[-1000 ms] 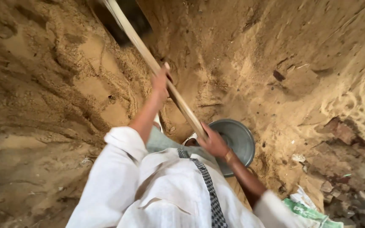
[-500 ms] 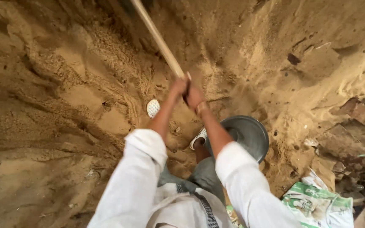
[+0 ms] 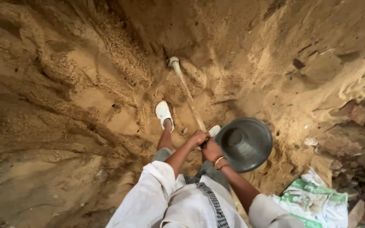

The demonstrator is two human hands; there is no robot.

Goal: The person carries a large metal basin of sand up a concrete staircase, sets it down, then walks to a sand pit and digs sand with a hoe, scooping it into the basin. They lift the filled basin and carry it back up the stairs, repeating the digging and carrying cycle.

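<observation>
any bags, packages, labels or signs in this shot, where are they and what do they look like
White woven plastic sack with green printed bands: lying crumpled on the sandy ground at the lower right, beside broken rubble and just below the round grey metal pan. No signs or screens are in view.

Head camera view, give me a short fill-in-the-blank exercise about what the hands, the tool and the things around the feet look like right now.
1. The left hand and right hand both grip a long wooden ____.
2. The far end of the tool is sunk into the loose ____.
3. Beside the right foot rests a round grey metal ____.
4. The shoes on the feet are ____ in colour.

Missing words: handle; sand; pan; white
</observation>
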